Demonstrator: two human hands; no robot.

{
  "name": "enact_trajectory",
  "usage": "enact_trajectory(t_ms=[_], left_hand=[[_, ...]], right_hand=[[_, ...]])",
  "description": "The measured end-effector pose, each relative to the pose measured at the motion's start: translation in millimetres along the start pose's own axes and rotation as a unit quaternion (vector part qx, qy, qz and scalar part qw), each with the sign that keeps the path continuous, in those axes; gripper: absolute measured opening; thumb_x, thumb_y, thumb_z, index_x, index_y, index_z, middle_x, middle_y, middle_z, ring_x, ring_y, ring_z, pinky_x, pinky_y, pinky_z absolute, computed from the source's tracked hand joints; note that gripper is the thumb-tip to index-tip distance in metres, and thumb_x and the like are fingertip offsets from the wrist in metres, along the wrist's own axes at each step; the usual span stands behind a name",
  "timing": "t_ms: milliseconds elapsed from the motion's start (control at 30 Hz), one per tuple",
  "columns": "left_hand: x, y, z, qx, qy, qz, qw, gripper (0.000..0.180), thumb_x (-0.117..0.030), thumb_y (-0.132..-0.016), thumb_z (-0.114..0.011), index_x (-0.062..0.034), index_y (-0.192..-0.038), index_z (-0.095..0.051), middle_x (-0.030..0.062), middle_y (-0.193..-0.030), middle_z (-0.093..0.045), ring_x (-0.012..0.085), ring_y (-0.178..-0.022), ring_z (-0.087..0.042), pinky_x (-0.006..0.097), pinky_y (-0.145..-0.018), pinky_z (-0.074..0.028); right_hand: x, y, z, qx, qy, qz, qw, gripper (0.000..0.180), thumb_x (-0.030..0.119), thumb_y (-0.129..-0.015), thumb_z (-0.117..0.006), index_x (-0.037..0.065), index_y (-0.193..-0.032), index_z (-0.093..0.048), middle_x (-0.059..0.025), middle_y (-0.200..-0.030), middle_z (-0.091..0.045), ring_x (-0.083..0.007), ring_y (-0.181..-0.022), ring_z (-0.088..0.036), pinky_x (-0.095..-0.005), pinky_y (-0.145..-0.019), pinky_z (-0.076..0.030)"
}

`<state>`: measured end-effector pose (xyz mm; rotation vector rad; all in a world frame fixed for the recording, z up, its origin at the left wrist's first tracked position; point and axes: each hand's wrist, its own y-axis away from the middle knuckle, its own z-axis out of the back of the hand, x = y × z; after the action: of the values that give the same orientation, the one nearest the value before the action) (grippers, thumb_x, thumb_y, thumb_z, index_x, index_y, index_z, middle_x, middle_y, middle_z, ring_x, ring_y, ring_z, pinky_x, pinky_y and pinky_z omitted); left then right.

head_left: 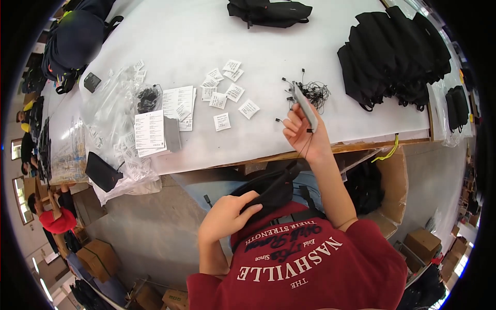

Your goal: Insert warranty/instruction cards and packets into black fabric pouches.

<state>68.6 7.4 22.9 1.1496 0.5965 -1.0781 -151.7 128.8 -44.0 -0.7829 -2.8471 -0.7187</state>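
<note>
My left hand [227, 214] is closed on the edge of a black fabric bag [271, 194] that lies across my lap. My right hand [309, 135], raised over the table's front edge, pinches a narrow grey card-like piece [305, 106], seen nearly edge-on. A thin black cord hangs down from it past my wrist. Just beyond that hand lies a tangled heap of black tag strings [316, 94]. Left of it, several small white printed packets [222, 101] are scattered on the white tabletop [248, 144].
Printed sheets [150, 129] and crumpled clear plastic [111, 106] lie at the left, near a small black pouch [103, 171]. Folded black bags [395, 57] pile up at the right, and another black bag [271, 13] lies at the back. An open carton [395, 188] stands below the table.
</note>
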Motion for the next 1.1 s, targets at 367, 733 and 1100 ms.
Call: enact_trajectory(t_ms=[367, 733, 1100], left_hand=[[5, -4, -4, 0.067, 0.014, -0.035, 0.997, 0.020, -0.024, -0.089, -0.059, -0.0048, -0.096, -0.057, 0.0195, -0.063, -0.053, 0.0380, -0.061, -0.055, 0.040, -0.055, -0.042], [-1, 2, 21, -0.097, -0.160, -0.003, 0.982, 0.016, -0.012, -0.078, -0.068, -0.0035, -0.088, -0.060, 0.0127, -0.103, -0.063, 0.0293, -0.100, -0.058, 0.037, -0.079, -0.046], [6, -28, 5, -0.119, -0.232, -0.232, 0.937, 0.016, -0.010, -0.073, -0.069, -0.0060, -0.086, -0.060, 0.0094, -0.128, -0.054, 0.0326, -0.108, -0.053, 0.041, -0.089, -0.043]], right_hand=[[13, 3, 18, 0.063, 0.073, 0.082, 0.992, 0.025, 0.024, -0.094, -0.056, 0.009, -0.075, -0.054, -0.0007, -0.066, -0.055, -0.0072, -0.052, -0.045, -0.0204, -0.047, -0.037], [20, 24, -15, -0.037, 0.502, 0.185, 0.844, 0.025, 0.015, -0.083, -0.073, 0.004, -0.062, -0.064, 0.0102, -0.061, -0.051, 0.0013, -0.058, -0.040, -0.0188, -0.051, -0.031], [-19, 55, -8, 0.236, 0.886, 0.131, 0.377, 0.025, 0.035, -0.083, -0.065, 0.013, -0.075, -0.073, -0.0092, -0.056, -0.059, -0.0293, -0.055, -0.057, -0.0396, -0.052, -0.043]])
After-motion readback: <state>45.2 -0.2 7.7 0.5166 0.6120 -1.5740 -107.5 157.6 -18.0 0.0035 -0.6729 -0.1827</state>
